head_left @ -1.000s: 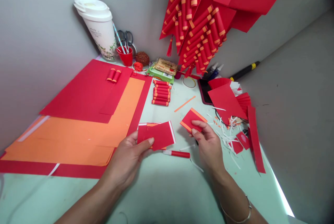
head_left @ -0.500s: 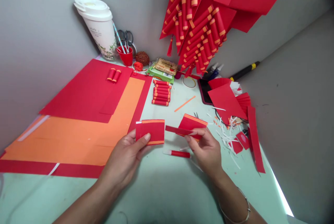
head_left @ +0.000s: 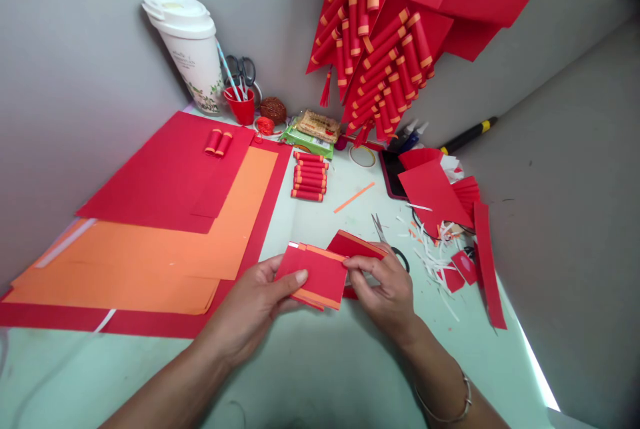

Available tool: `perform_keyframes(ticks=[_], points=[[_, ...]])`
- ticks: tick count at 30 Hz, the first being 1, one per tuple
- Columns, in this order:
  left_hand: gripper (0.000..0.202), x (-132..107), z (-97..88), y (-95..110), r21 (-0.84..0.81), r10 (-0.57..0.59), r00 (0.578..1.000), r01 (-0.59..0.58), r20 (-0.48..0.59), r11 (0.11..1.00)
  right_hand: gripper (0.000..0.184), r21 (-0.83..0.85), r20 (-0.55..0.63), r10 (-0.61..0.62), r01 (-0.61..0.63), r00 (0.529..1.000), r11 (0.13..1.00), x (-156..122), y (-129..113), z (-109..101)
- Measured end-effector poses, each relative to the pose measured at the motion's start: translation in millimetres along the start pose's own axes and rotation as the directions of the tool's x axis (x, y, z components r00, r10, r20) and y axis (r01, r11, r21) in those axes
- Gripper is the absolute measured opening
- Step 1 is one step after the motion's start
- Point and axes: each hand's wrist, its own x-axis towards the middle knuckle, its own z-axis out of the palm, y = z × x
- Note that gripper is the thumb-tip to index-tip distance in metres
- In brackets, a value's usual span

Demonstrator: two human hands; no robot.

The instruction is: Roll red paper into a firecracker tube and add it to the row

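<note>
My left hand [head_left: 265,292] is closed on a few stacked red paper pieces [head_left: 320,272] with orange strips along their edges, thumb on top. A small white patch shows at the stack's upper left corner. The fingertips of my right hand [head_left: 383,286] pinch at the stack's upper right edge. Behind these fingers, another red paper piece [head_left: 356,244] with an orange edge is tucked in my right hand. Scissors [head_left: 381,229] lie just beyond it, partly covered. A red tube below the papers is mostly hidden.
Small red paper rolls [head_left: 309,177] with orange ends lie in a row ahead. Orange sheets [head_left: 150,269] and red sheets [head_left: 165,176] spread at left. White paper scraps [head_left: 433,259] and a phone [head_left: 393,176] are at right. A lidded cup [head_left: 193,56] stands at the back left.
Both hands have come together, and the left hand's papers have moved right and tilted. The right hand's narrow edge-on piece no longer shows separately. More of the scissors is visible.
</note>
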Motion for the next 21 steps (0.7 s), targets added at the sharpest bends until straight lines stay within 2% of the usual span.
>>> perform_keyframes(ticks=[2, 4, 6, 8, 10, 12, 15, 17, 19, 21], points=[[0.036, 0.6, -0.9, -0.7, 0.005, 0.022, 1.0, -0.022, -0.01, 1.0, 0.024, 0.022, 0.025, 0.082, -0.083, 0.996, 0.996, -1.0, -1.1, -0.5], [0.036, 1.2, -2.9, -1.3, 0.003, 0.061, 0.997, -0.061, -0.048, 0.998, 0.021, 0.08, 0.043, 0.262, -0.265, 0.964, 0.961, -1.1, -1.7, -1.1], [0.038, 1.3, -5.5, -1.8, 0.004, 0.102, 0.99, -0.102, -0.094, 0.995, 0.017, 0.199, 0.076, 0.492, -0.497, 0.867, 0.845, 0.5, -1.6, -1.3], [0.041, 1.2, -7.7, -1.9, 0.02, 0.135, 0.982, -0.133, -0.131, 0.991, 0.021, 0.344, 0.132, 0.662, -0.66, 0.738, 0.668, 3.5, -1.0, -0.6], [0.042, 1.1, -8.8, -1.6, 0.044, 0.158, 0.975, -0.153, -0.156, 0.987, 0.037, 0.44, 0.201, 0.74, -0.734, 0.642, 0.518, 6.8, -0.9, 0.5], [0.042, 1.1, -8.8, -1.2, 0.056, 0.166, 0.972, -0.159, -0.168, 0.986, 0.053, 0.459, 0.247, 0.762, -0.765, 0.599, 0.452, 9.4, -1.7, 1.5], [0.043, 1.4, -8.1, -0.8, 0.046, 0.156, 0.971, -0.151, -0.18, 0.988, 0.067, 0.434, 0.267, 0.772, -0.787, 0.577, 0.439, 11.3, -4.6, 2.0], [0.046, 1.3, -7.8, -0.9, 0.051, 0.159, 0.968, -0.151, -0.197, 0.987, 0.075, 0.446, 0.259, 0.769, -0.779, 0.584, 0.442, 11.2, -5.7, 2.0], [0.05, 0.9, -7.6, -0.9, 0.071, 0.172, 0.959, -0.16, -0.223, 0.985, 0.079, 0.475, 0.249, 0.751, -0.753, 0.611, 0.455, 9.6, -5.0, 2.2], [0.053, 0.2, -7.4, -0.5, 0.091, 0.189, 0.949, -0.171, -0.253, 0.981, 0.068, 0.466, 0.232, 0.708, -0.715, 0.667, 0.521, 6.7, -2.4, 2.5]])
